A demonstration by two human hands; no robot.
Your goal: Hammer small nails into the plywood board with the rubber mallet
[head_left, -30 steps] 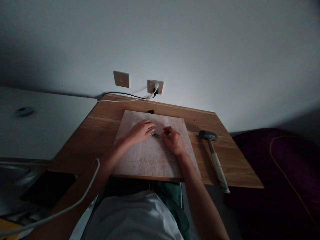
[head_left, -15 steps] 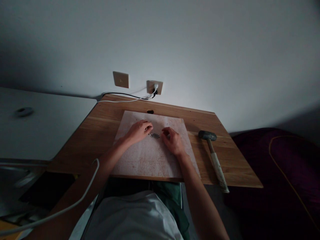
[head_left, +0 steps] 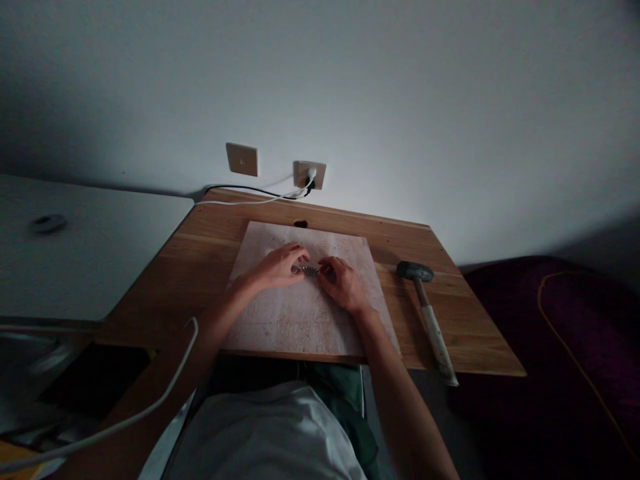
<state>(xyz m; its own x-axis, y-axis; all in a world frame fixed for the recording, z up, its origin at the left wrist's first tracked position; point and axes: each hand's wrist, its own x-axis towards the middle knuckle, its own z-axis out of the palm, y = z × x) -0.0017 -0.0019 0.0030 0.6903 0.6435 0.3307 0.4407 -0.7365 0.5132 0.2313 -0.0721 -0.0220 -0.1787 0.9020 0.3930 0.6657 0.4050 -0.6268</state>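
A small fan of thin, shiny metal pieces (head_left: 311,271), which look like nails, lies on a pale, stained board (head_left: 295,320). My left hand (head_left: 284,264) is at the left end of the fan, its thumb and fingers curved and apart. At the right end is my right hand (head_left: 343,283), fingers bent, with a gap between thumb and forefinger. Both sets of fingertips are close to the metal pieces; whether they touch them I cannot tell.
The board rests on a wooden table (head_left: 200,267). A mallet (head_left: 424,300) lies to its right, handle over the front edge. Cables run along the back to a wall socket (head_left: 303,173). A white cable (head_left: 185,360) crosses in front of my left forearm.
My left hand has shifted slightly right, and its thumb and fingers have spread. My right hand has moved a little left, its fingertips closer to the metal pieces.
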